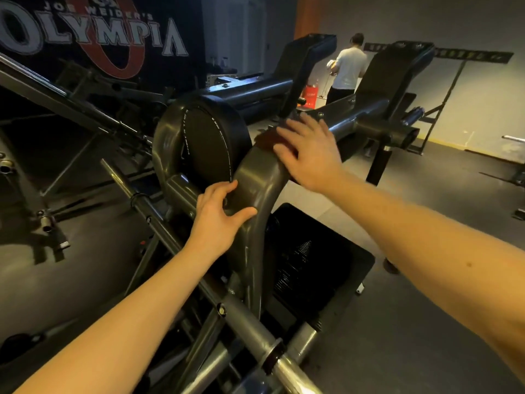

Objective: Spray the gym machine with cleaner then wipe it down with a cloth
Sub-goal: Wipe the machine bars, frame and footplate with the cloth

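The right hand [309, 157], fingers spread flat, presses a dark cloth [267, 141] onto the top bend of the machine's curved steel arm [255, 180], probably to wipe along it. The left hand [218, 217] grips the arm's lower edge beside the round pad [204, 140], seemingly for steadiness.

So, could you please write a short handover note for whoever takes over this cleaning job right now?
Left hand grips the curved frame arm low down.
Right hand presses the brown cloth flat on top of that arm, fingers straight.
No spray bottle in view; I cannot tell whether spraying is finished.
Wiping is under way on the top of this arm. Left: its lower part, the round pad and the other parts.
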A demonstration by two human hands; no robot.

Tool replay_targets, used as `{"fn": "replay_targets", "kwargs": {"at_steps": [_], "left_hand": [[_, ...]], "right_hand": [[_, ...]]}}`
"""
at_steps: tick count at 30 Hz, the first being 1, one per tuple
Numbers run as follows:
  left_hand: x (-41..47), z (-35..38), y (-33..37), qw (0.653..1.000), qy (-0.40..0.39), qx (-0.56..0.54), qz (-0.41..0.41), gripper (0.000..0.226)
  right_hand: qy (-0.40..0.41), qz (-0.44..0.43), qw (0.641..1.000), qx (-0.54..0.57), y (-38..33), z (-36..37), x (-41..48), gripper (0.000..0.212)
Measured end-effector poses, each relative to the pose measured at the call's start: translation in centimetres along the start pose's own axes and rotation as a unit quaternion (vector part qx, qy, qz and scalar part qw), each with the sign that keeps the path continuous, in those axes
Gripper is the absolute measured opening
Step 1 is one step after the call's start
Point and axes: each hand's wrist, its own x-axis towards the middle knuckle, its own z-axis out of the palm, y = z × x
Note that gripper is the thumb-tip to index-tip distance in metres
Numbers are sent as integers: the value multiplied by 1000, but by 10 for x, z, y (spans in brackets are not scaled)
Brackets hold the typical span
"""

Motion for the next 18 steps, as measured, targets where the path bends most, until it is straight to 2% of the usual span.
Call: {"fn": "replay_targets", "kwargs": {"at_steps": [2,4,8,11,15,18], "left_hand": [[-5,1,-3,1000,-4,-1,-10,75],[-11,1,-10,1000,-10,6,-12,77],[-19,4,-18,1000,-1,13,-5,78],[-24,7,-21,1000,5,9,-3,77],[-38,13,-36,1000,3,10,9,79],[-44,17,-42,1000,6,6,-3,81]], "right_hand": [[-14,88,995,37,17,-8,24,56],[-14,119,991,52,18,-6,26,54],[54,82,991,90,-20,12,-23,51],[100,49,980,163,-51,40,-71,53],[75,48,948,306,-85,79,-121,60],[67,72,928,359,-92,84,-122,64]]}}
